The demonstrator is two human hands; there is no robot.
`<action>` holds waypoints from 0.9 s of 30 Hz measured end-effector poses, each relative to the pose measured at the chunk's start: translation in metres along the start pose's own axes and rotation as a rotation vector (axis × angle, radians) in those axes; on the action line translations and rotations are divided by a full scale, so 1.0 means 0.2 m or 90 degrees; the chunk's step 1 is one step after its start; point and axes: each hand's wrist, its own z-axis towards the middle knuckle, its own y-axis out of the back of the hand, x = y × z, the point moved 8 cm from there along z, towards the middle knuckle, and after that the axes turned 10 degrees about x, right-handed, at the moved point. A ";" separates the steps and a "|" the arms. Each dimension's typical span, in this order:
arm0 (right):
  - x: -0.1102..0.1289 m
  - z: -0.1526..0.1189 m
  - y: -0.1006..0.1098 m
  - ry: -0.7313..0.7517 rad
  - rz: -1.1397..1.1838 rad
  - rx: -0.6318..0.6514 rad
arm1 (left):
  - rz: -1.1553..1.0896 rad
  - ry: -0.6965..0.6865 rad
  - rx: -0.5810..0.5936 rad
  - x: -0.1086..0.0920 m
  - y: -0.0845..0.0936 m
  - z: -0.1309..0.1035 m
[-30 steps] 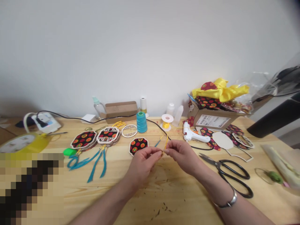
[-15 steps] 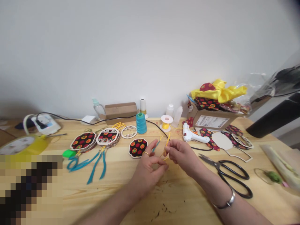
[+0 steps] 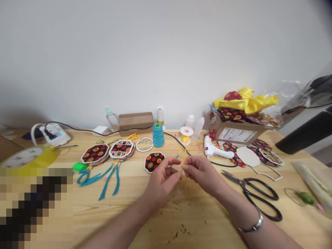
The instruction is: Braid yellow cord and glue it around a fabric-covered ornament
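Observation:
My right hand (image 3: 201,171) pinches a thin yellow cord (image 3: 185,157) between thumb and fingertips, and a short length of it sticks up above them. Close beside it, my left hand (image 3: 163,178) has its thumb and a fingertip pressed together at the lower part of the cord, while its index finger curves above. Thin loose cord ends hang below the fingers. Partly behind my left hand lies a fabric-covered lobed piece (image 3: 154,162), black with red and orange flowers. A small bit of blue thread with a yellow tip (image 3: 179,153) shows just beyond my fingers.
Large black-handled scissors (image 3: 255,192) lie at right, below a white glue gun (image 3: 216,149). Behind stand a teal thread cone (image 3: 158,135), a yellow cord spool (image 3: 185,139) and a full cardboard box (image 3: 236,133). Stacked lattice ornaments (image 3: 121,149) with teal ribbons (image 3: 109,181) sit left.
Both hands stay close together at the cord. My left thumb and fingers have shifted up and closer to the right fingertips. The whole view has shifted slightly.

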 end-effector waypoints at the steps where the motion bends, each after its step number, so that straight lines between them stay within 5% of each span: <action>1: 0.00 0.00 0.00 0.007 -0.026 -0.006 | 0.015 0.015 0.011 0.00 0.00 0.00; 8: 0.00 0.01 0.02 0.010 -0.107 -0.007 | 0.006 0.085 0.014 0.06 0.01 0.02; 27: -0.05 -0.01 -0.04 -0.064 0.121 0.099 | -0.143 0.091 0.058 0.09 -0.01 0.02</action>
